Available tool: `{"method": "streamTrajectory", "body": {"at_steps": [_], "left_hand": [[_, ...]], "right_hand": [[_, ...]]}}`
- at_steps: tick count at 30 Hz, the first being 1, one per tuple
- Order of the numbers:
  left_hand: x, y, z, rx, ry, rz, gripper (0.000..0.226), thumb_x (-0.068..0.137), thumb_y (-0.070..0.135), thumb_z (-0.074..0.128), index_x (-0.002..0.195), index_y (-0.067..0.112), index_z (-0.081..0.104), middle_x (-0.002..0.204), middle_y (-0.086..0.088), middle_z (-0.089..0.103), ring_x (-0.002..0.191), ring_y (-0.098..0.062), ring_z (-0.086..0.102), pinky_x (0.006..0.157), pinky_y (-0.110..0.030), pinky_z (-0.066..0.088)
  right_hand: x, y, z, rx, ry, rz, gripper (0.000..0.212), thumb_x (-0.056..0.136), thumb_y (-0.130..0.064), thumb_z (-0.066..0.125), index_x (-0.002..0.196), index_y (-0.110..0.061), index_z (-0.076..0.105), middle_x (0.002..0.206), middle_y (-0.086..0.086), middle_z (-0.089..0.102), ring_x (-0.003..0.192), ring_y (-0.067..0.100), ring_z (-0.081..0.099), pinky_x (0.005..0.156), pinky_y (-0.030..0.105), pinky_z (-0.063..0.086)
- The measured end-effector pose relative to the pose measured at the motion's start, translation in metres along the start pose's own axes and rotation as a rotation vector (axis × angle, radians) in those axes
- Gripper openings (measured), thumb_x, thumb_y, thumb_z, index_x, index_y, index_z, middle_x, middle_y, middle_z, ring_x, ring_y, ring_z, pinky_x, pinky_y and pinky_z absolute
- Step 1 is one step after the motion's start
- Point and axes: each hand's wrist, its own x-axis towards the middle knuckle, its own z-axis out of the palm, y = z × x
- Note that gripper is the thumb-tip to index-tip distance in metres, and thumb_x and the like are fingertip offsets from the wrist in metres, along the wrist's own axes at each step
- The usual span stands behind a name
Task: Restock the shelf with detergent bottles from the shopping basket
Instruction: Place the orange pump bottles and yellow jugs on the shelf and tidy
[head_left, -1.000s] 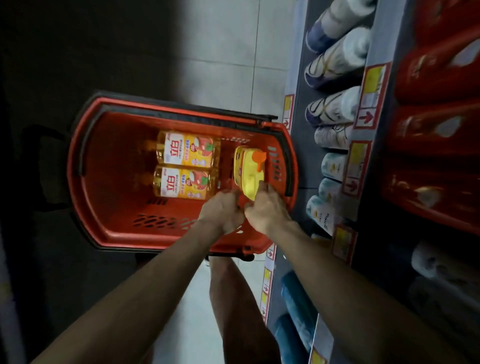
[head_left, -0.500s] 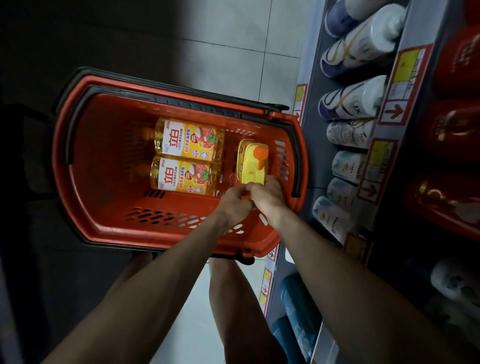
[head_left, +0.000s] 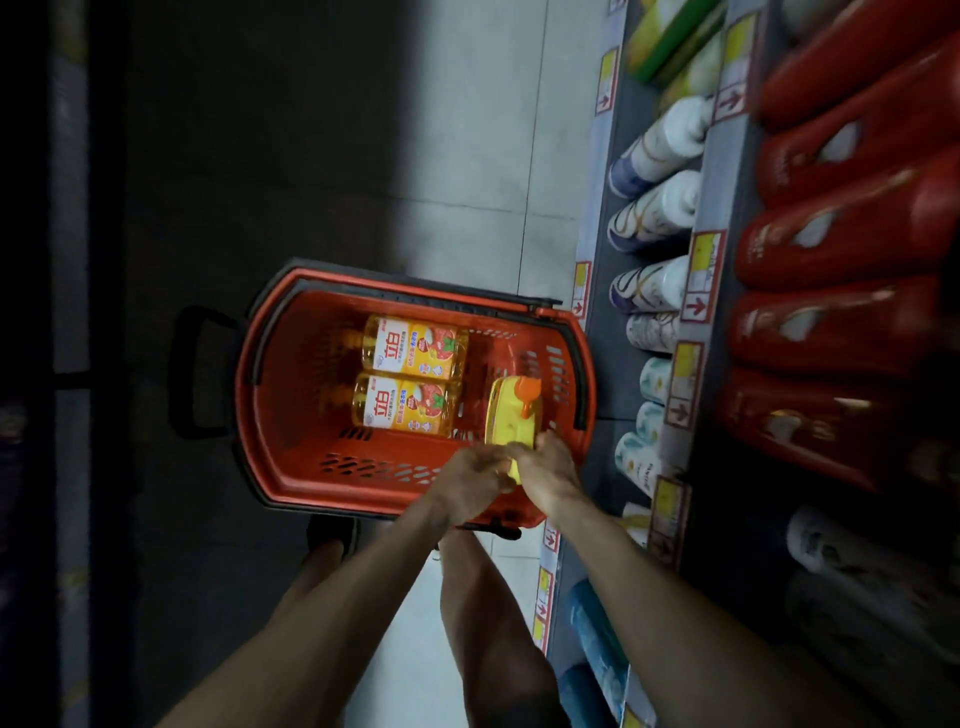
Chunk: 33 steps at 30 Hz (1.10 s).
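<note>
A red shopping basket stands on the floor beside the shelf. Two yellow detergent bottles lie side by side in it. A third yellow bottle with an orange cap stands upright at the basket's right end. My left hand and my right hand both grip this bottle at its near lower side, fingers curled round it. The bottle's lower part is hidden behind my hands.
The shelf runs along the right with white and blue bottles on a lower tier and red bottles above. Price tags line the edges. My bare legs stand near the basket. Tiled floor lies beyond.
The view has pulled back and upward, so the basket looks smaller and more shelf shows. Both hands stay on the upright yellow bottle, which sits slightly higher at the basket's right end.
</note>
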Motion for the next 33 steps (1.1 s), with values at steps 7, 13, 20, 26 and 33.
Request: {"method": "streamTrajectory", "body": {"at_steps": [7,13,20,26,33], "left_hand": [[-0.112,0.046,-0.006,-0.107,-0.115,0.042,0.047,0.094,-0.014,0.061,0.139,-0.001,0.062,0.132,-0.019,0.071,0.112,-0.034,0.074,0.096,-0.051,0.062],[-0.217,0.085,-0.034,-0.032,-0.204,0.114,0.035,0.100,-0.012,0.054,0.124,0.006,0.070,0.109,-0.004,0.079,0.092,-0.009,0.078,0.075,-0.019,0.060],[-0.311,0.113,-0.099,0.127,-0.161,0.277,0.046,0.095,-0.013,0.060,0.133,0.014,0.065,0.123,-0.007,0.077,0.094,-0.006,0.074,0.076,-0.015,0.053],[-0.374,0.136,-0.154,0.140,0.013,0.567,0.055,0.086,-0.016,0.075,0.134,0.008,0.060,0.122,-0.014,0.072,0.107,-0.025,0.073,0.087,-0.030,0.062],[-0.455,0.175,-0.171,0.386,-0.001,0.852,0.079,0.073,0.024,0.098,0.142,0.030,0.059,0.129,-0.002,0.072,0.120,-0.022,0.071,0.103,-0.049,0.058]], "right_hand": [[-0.093,-0.021,-0.026,-0.001,0.037,-0.155,0.036,0.094,-0.037,0.063,0.122,-0.014,0.066,0.110,0.008,0.072,0.099,0.029,0.070,0.090,0.043,0.058],[-0.203,-0.037,-0.041,0.046,0.124,-0.300,0.030,0.100,-0.038,0.063,0.124,-0.019,0.065,0.112,0.001,0.071,0.100,0.021,0.068,0.081,0.035,0.052],[-0.313,-0.073,-0.061,-0.088,0.198,-0.520,0.034,0.100,-0.054,0.062,0.117,-0.025,0.067,0.102,-0.006,0.072,0.096,0.019,0.070,0.075,0.034,0.051],[-0.403,-0.112,-0.080,-0.197,0.282,-0.715,0.030,0.091,-0.055,0.074,0.101,-0.027,0.066,0.096,-0.004,0.071,0.090,0.018,0.068,0.072,0.035,0.049],[-0.513,-0.155,-0.109,-0.280,0.398,-0.874,0.034,0.078,-0.059,0.080,0.075,-0.027,0.069,0.072,-0.006,0.068,0.073,0.010,0.066,0.061,0.033,0.046]]}}
